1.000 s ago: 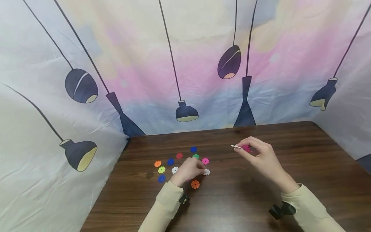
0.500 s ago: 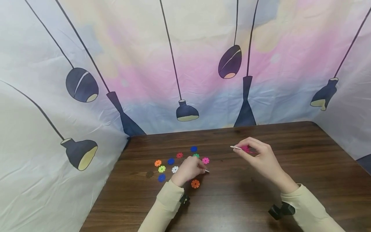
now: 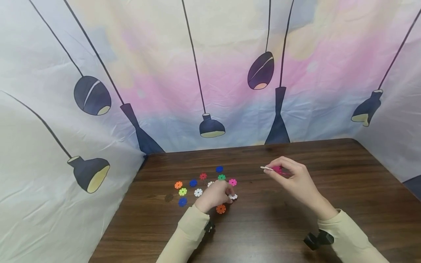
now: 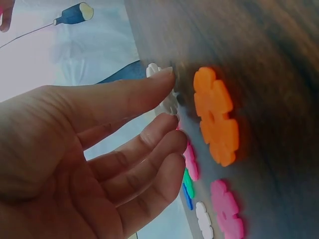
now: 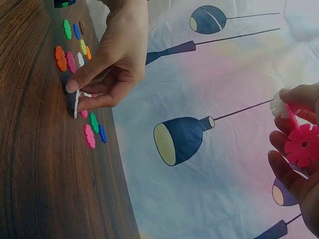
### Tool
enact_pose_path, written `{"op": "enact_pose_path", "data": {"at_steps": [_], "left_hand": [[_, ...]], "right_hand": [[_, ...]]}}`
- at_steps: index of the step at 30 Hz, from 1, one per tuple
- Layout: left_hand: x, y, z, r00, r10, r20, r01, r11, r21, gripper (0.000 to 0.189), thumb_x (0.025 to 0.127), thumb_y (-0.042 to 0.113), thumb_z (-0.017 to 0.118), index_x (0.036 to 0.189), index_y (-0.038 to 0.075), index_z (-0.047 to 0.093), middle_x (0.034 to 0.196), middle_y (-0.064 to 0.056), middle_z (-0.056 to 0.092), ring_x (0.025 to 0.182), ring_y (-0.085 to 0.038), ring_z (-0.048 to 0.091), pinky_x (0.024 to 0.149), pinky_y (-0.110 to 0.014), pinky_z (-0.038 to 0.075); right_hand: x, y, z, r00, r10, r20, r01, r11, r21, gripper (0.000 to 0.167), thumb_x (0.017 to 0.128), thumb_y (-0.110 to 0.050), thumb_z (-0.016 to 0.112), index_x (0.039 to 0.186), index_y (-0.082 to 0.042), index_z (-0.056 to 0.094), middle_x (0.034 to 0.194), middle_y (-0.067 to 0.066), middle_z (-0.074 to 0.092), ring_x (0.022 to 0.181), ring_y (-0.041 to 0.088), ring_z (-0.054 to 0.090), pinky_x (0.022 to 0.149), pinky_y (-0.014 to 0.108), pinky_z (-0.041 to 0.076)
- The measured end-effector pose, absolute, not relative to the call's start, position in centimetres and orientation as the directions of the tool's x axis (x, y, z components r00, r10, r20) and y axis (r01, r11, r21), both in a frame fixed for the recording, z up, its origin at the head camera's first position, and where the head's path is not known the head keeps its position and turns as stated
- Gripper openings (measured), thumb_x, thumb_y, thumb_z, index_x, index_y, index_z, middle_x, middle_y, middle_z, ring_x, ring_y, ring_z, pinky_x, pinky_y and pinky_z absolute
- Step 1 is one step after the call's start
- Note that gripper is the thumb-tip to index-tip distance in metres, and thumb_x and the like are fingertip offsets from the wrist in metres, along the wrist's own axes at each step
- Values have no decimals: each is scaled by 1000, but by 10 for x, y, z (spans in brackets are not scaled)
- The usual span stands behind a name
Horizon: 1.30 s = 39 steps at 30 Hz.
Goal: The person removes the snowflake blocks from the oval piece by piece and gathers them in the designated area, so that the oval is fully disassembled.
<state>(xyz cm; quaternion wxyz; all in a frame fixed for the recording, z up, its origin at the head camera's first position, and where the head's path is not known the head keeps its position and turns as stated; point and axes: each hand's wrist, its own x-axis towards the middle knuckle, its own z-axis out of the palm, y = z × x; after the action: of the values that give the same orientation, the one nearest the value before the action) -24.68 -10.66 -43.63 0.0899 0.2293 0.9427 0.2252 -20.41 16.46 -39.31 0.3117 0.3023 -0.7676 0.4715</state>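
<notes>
My left hand is low over the table, thumb and fingertips pinching the edge of a white notched snowflake disc. In the right wrist view this white disc stands edge-on between thumb and finger, close to the tabletop. My right hand is raised to the right, pinching another white snowflake disc between thumb and finger. Joined to it are bright pink snowflake discs, partly hidden by the palm and fingers. An orange disc lies right beside the left fingertips.
Several loose snowflake discs lie around the left hand, among them a blue disc, a yellow disc, a red disc and a pink disc. The brown wooden table ends at a printed cloth backdrop.
The white disc at the left fingertips goes from flat to tilted, then nearly flat again. The left fingers shift slightly, uncovering another white disc behind. The right hand stays nearly still.
</notes>
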Motion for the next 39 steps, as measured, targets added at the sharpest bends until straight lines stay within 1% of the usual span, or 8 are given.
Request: {"op": "enact_pose_path", "data": {"at_steps": [6, 12, 16, 20, 25, 28, 31, 39], "left_hand": [[-247, -106, -438, -876, 478, -68, 420, 823, 382, 16, 82, 8, 84, 91, 15, 73, 90, 2, 67, 71, -9, 57, 64, -28, 51], [-245, -104, -437, -877, 477, -53, 446, 851, 278, 12, 85, 7, 77, 92, 17, 75, 93, 3, 69, 70, -8, 57, 63, -29, 50], [-244, -105, -438, -879, 474, -49, 442, 851, 284, 10, 85, 7, 76, 90, 16, 76, 90, 4, 68, 66, -7, 55, 60, -28, 49], [-243, -106, -439, -881, 471, -54, 436, 850, 294, 10, 84, 8, 77, 89, 17, 75, 91, 4, 69, 66, -7, 55, 61, -28, 49], [-243, -107, -437, -880, 472, -49, 441, 852, 283, 11, 84, 11, 79, 92, 18, 76, 86, 5, 68, 66, -8, 55, 58, -29, 48], [-244, -108, -433, -881, 473, -22, 445, 843, 302, 11, 85, 14, 79, 96, 16, 76, 84, 6, 69, 66, -7, 57, 58, -28, 48], [-243, -109, -427, -883, 469, 17, 440, 815, 376, 11, 88, 17, 78, 98, 14, 76, 88, 5, 70, 67, -8, 58, 60, -29, 49], [-234, -110, -401, -853, 494, 170, 500, 677, 541, 11, 93, 21, 74, 101, 14, 73, 85, 9, 67, 70, -8, 59, 63, -26, 51]], "right_hand": [[-204, 163, -395, -628, -170, 760, -753, 382, -536, 31, 77, 0, 86, 95, -23, 74, 86, -12, 66, 76, 4, 54, 68, 17, 54], [-196, 157, -388, -632, -180, 753, -754, 364, -546, 29, 76, 8, 83, 92, -15, 74, 83, -6, 65, 75, 4, 53, 67, 17, 53], [-189, 153, -381, -636, -187, 748, -753, 359, -551, 27, 77, 9, 82, 91, -11, 74, 81, -3, 64, 74, 5, 52, 67, 17, 53], [-196, 156, -390, -637, -193, 746, -753, 360, -550, 29, 77, 5, 84, 93, -17, 74, 83, -7, 65, 75, 5, 53, 67, 17, 53], [-200, 157, -395, -631, -208, 747, -761, 355, -544, 30, 77, 5, 84, 94, -17, 74, 86, -8, 66, 75, 6, 54, 65, 17, 53], [-200, 157, -393, -643, -217, 734, -753, 350, -557, 29, 79, 1, 84, 95, -20, 74, 86, -9, 66, 76, 6, 55, 67, 19, 54], [-203, 159, -398, -656, -223, 721, -743, 356, -567, 28, 80, -3, 84, 97, -24, 74, 88, -11, 66, 76, 7, 55, 70, 19, 55], [-204, 157, -402, -684, -224, 694, -719, 368, -590, 26, 80, 1, 83, 96, -18, 74, 89, -6, 68, 75, 10, 57, 74, 17, 54]]}}
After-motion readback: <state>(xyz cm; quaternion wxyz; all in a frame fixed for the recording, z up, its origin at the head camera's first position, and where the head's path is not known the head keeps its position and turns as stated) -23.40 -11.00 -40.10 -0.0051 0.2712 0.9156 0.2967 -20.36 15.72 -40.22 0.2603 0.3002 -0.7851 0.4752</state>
